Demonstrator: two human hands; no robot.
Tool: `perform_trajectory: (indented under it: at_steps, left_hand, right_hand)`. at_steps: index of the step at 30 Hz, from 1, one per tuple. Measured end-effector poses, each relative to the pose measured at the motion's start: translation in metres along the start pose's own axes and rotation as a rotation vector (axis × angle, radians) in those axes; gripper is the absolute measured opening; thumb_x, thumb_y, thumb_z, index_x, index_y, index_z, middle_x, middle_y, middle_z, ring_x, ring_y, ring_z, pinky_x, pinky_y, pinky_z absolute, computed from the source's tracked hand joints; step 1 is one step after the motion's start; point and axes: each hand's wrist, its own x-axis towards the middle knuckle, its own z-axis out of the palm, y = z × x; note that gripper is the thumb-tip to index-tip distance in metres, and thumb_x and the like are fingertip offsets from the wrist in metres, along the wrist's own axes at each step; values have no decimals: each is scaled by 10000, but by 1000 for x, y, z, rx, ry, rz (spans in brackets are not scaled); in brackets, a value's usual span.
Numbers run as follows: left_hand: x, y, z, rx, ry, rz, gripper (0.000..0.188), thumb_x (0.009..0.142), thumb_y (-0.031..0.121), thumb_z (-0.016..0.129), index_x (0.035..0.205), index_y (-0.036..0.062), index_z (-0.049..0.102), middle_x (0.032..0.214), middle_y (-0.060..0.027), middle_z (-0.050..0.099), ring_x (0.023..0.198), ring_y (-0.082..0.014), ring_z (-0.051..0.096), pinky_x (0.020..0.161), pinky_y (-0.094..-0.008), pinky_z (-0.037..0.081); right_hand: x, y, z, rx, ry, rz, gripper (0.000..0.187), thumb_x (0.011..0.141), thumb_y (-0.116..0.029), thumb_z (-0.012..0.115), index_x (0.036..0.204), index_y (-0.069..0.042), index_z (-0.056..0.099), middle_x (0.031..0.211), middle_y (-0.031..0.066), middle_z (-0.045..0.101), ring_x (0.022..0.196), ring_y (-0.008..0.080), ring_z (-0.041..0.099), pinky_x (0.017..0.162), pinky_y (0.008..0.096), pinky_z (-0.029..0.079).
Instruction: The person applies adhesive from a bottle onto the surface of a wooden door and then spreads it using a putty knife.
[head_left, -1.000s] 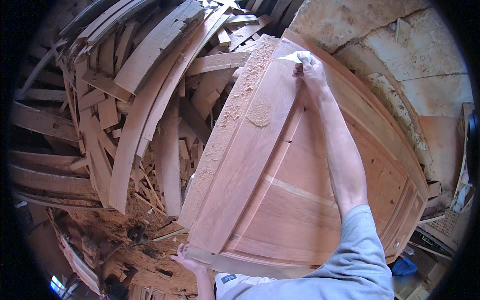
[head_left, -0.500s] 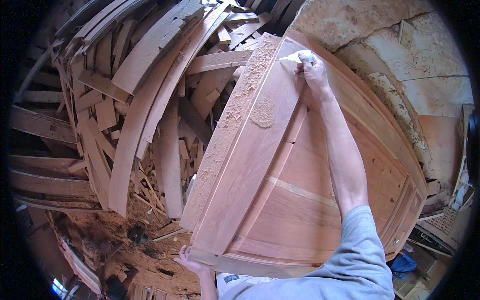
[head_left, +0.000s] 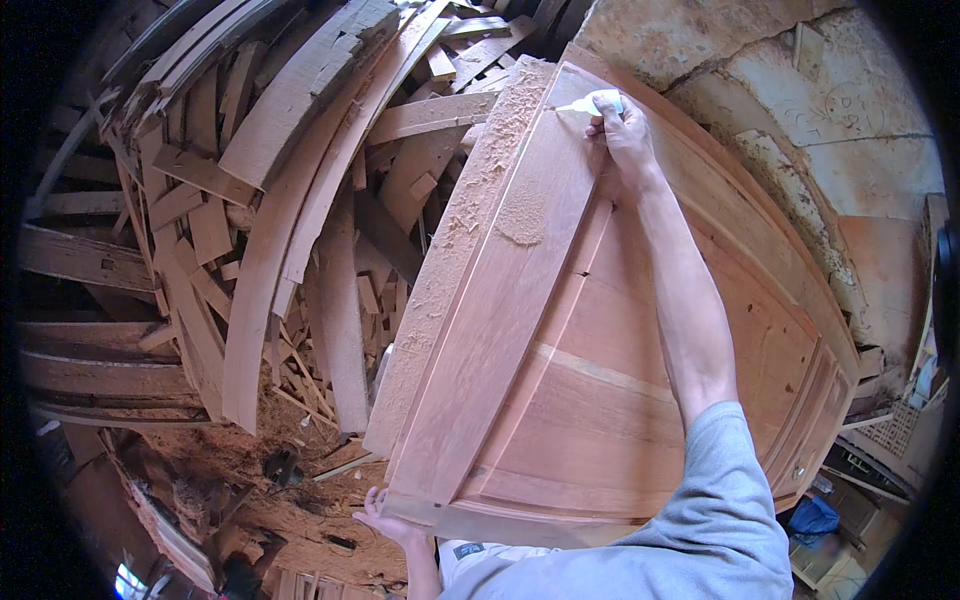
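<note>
A large wooden panelled door [head_left: 600, 415] lies in front of me, with a pale sawdust patch [head_left: 520, 217] on its left frame board. Near the door's far left corner, my right hand [head_left: 625, 135] is closed round a small white squeeze bottle [head_left: 606, 101]. The bottle is tilted on its side, its thin nozzle pointing left, close over the frame board. Whether the nozzle touches the wood I cannot tell. By the near left corner of the door is my left hand [head_left: 382, 512], fingers apart, holding nothing visible; part of it is hidden by the corner.
A sawdust-covered board [head_left: 440, 290] runs along the door's left side. Beyond it rises a heap of wood offcuts and curved planks [head_left: 270, 270]. Sawdust [head_left: 230, 470] covers the ground at the lower left. Large stone-like slabs [head_left: 820, 90] lie at the far right, and a blue bag [head_left: 812, 516] at the near right.
The whole view has shifted slightly. My right hand still holds the bottle at nearly the same spot over the door's far left corner, and my left hand stays by the near corner.
</note>
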Motion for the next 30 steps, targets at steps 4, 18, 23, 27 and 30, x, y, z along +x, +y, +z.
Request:
perform_trajectory:
  at_steps: [4, 18, 23, 27, 30]
  left_hand:
    - [-3, 2, 6, 25, 52, 3, 671, 935, 697, 260, 1047, 90, 521, 875, -55, 485, 861, -209, 512, 847, -377, 442]
    - [-9, 8, 12, 20, 67, -7, 676, 941, 692, 243, 1037, 85, 525, 836, -47, 479, 829, -195, 511, 849, -354, 437]
    - [-4, 3, 4, -66, 42, 15, 691, 939, 696, 231, 1055, 83, 529, 818, -56, 503, 802, -203, 520, 826, -376, 452]
    - [-5, 1, 1, -93, 7, 111, 708, 932, 706, 222, 1080, 88, 531, 821, -64, 521, 801, -206, 525, 815, -380, 457]
    - [-6, 1, 0, -55, 5, 125, 717, 924, 716, 226, 1096, 92, 533, 827, -66, 527, 807, -206, 529, 821, -378, 459]
  right_hand:
    - [1, -1, -2, -9, 9, 10, 228, 947, -274, 606, 975, -48, 608, 740, 19, 601, 601, 95, 596, 536, 249, 521]
    - [-1, -5, 3, 20, 6, 56, 248, 950, -281, 607, 1044, -52, 604, 775, 24, 599, 648, 96, 604, 581, 255, 552]
    - [2, -4, 2, -1, 11, 19, 258, 952, -290, 599, 1031, -44, 602, 775, 38, 612, 618, 102, 606, 548, 261, 543]
    - [4, -1, 3, 21, 4, 28, 252, 954, -289, 595, 1015, -45, 607, 785, 41, 616, 616, 103, 605, 549, 258, 542]
    - [4, -2, 4, 8, -4, 30, 243, 952, -287, 602, 1034, -57, 602, 774, 32, 604, 647, 105, 606, 576, 262, 553]
